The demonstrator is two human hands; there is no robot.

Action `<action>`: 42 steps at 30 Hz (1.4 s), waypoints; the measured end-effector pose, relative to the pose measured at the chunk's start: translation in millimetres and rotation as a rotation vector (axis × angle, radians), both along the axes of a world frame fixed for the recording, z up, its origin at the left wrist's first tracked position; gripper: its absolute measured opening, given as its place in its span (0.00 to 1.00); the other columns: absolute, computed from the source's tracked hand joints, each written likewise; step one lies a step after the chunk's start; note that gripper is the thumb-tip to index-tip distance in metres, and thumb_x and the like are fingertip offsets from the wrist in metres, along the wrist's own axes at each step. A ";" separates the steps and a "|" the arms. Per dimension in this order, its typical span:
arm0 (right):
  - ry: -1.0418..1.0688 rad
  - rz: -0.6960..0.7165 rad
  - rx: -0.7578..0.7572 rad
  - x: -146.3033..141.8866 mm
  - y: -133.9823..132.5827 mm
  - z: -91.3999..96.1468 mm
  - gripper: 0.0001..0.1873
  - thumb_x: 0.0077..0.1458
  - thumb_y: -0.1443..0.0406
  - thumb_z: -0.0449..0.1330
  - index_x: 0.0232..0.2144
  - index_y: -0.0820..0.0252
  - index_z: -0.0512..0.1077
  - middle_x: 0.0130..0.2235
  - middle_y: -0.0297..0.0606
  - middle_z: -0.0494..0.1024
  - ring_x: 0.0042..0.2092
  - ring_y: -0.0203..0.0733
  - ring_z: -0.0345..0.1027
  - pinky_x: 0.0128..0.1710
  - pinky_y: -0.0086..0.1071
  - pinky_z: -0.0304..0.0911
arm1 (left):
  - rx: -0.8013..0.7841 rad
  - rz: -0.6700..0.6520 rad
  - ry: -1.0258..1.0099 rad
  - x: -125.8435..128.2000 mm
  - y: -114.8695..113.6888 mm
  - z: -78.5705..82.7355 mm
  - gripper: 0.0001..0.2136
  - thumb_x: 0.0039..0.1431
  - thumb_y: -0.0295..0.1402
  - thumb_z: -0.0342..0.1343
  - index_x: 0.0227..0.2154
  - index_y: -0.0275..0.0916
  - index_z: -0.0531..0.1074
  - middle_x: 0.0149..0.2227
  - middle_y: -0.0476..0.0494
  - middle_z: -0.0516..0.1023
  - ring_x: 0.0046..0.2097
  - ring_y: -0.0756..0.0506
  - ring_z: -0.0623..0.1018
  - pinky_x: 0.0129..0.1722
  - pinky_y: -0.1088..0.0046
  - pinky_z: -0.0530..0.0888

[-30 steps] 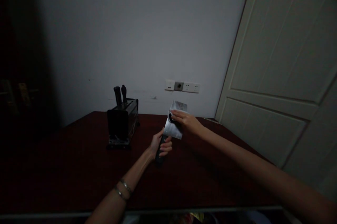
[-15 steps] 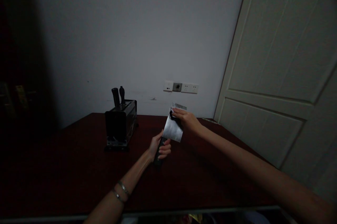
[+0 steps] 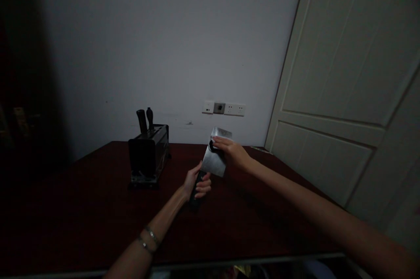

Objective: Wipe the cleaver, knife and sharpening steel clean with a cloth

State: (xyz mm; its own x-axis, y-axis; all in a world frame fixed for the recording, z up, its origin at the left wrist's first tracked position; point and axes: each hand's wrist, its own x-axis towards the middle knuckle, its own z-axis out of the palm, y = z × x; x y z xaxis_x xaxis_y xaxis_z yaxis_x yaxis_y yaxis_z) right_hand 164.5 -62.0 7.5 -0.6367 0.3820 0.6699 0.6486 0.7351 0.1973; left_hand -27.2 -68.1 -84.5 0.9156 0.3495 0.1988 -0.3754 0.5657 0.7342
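Observation:
My left hand (image 3: 196, 183) is wrapped around the dark handle of a cleaver (image 3: 215, 158), holding its broad steel blade upright above the dark red table (image 3: 82, 222). My right hand (image 3: 231, 150) presses a small dark cloth or pad (image 3: 212, 144) against the upper part of the blade, fingers closed over it. Two thin bracelets sit on my left wrist.
A black knife block (image 3: 148, 155) with two dark handles sticking up stands on the table to the left. Wall sockets (image 3: 224, 108) are on the white wall behind. A pale panelled door (image 3: 344, 95) fills the right side. The room is dim.
The view has drifted slightly; both hands and the cleaver stay together, with the right hand shifting only a little on the blade.

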 end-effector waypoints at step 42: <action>-0.108 0.136 -0.035 8.9 -31.9 -32.9 0.21 0.56 0.71 0.51 0.53 0.61 0.63 0.55 0.48 0.66 0.58 0.42 0.54 0.54 0.41 0.60 | -0.022 0.027 0.025 0.8 2.5 -2.8 0.25 0.55 0.53 0.40 0.17 0.36 0.60 0.11 0.54 0.51 0.13 0.55 0.48 0.06 0.82 0.54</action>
State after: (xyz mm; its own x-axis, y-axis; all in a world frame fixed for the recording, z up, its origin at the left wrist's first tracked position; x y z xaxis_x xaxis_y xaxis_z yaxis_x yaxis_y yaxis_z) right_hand 173.4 -93.9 -25.4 -0.7518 0.3093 0.5823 0.5189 0.8224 0.2332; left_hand -26.4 -65.6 -87.3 0.9104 0.3783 0.1676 -0.3722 0.5720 0.7309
